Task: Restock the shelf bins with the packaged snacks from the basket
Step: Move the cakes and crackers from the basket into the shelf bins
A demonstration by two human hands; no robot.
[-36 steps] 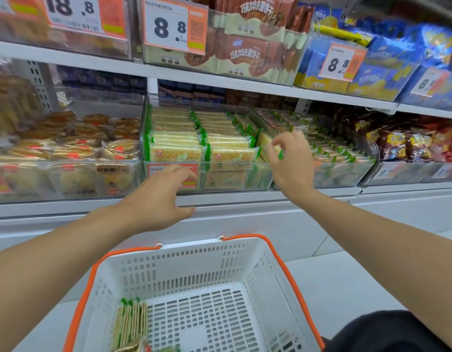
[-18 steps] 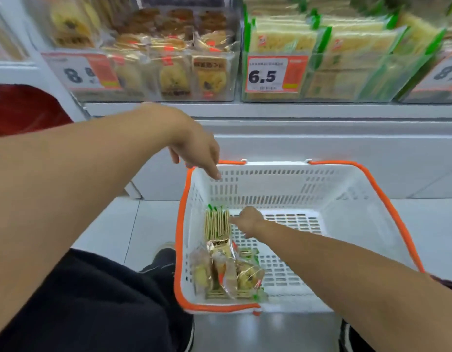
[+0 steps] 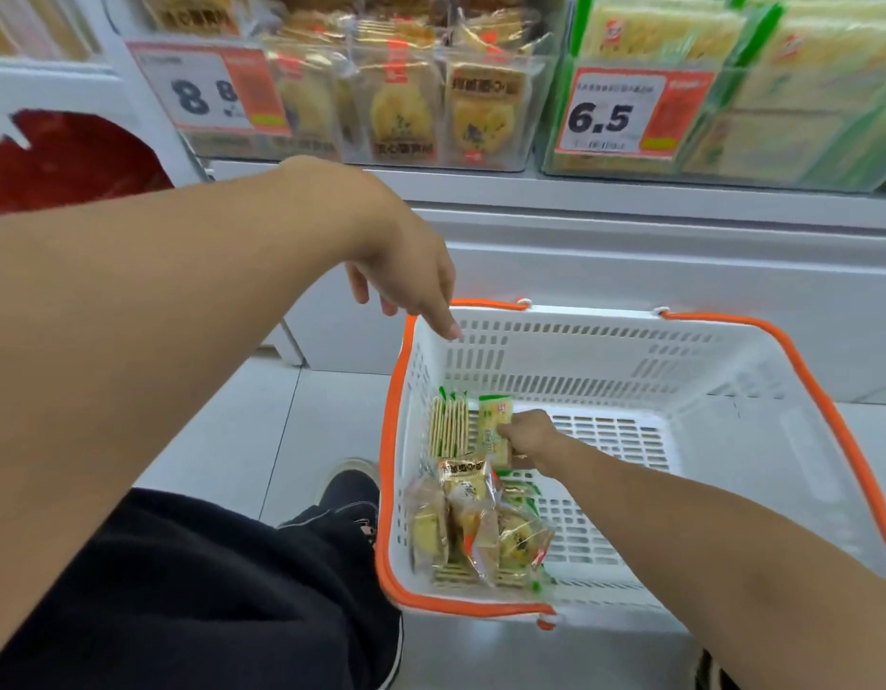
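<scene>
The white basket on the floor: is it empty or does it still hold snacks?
Not empty. The basket holds cracker packs and clear-wrapped pastries along its left side; the right hand grips one green-edged pack.

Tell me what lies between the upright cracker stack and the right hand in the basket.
Head view: a green-edged cracker pack, pinched by the right hand, stands beside the cracker stack.

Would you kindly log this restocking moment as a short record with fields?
Right hand: grips a green-edged cracker pack inside the basket
Left hand: over the basket's far left corner, fingers loose, holding nothing
Left in basket: upright cracker packs, clear-wrapped pastry packs
Shelf bins: pastries behind tag 8.8, crackers behind tag 6.5
</scene>
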